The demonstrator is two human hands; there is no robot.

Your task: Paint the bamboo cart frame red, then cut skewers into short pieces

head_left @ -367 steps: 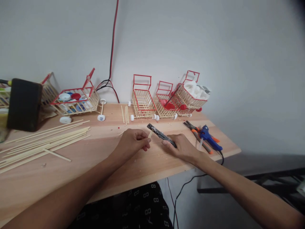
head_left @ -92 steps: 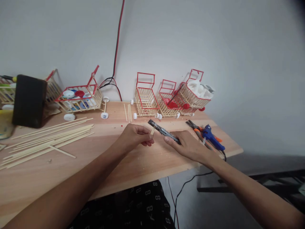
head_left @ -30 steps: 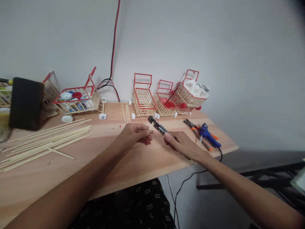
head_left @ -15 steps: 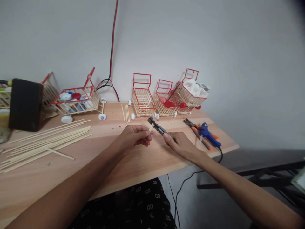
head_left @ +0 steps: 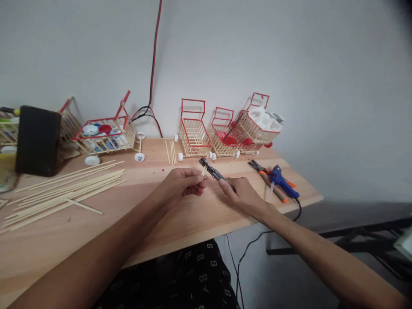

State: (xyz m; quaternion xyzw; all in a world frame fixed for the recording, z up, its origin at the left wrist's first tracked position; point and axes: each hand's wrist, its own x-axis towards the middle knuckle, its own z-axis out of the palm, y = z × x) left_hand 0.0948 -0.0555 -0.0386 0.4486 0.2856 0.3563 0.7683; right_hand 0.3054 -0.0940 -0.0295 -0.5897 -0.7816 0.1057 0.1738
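Observation:
Over the middle of the table, my left hand [head_left: 186,182] pinches short thin wooden sticks [head_left: 204,171] whose ends stick up past the thumb. My right hand [head_left: 243,194] is wrapped round the handles of dark metal pliers [head_left: 213,171]. The pliers' head points up and left and meets the sticks; whether the jaws bite on them is hard to make out. Behind my hands, several short sticks [head_left: 174,153] lie beside a stick-built cart [head_left: 194,133] with red trim and white wheels.
Long wooden sticks [head_left: 67,193] are spread on the left, near a cart [head_left: 104,139] filled with bottle caps. More carts [head_left: 227,135] stand along the wall. A blue glue gun [head_left: 283,181] and orange-handled pliers [head_left: 268,182] lie at the right. A dark box-like object [head_left: 38,141] stands far left.
Both hands keep nearly the same pose, with the pliers still at the sticks. The view has shifted slightly, so the table's things appear a little farther right.

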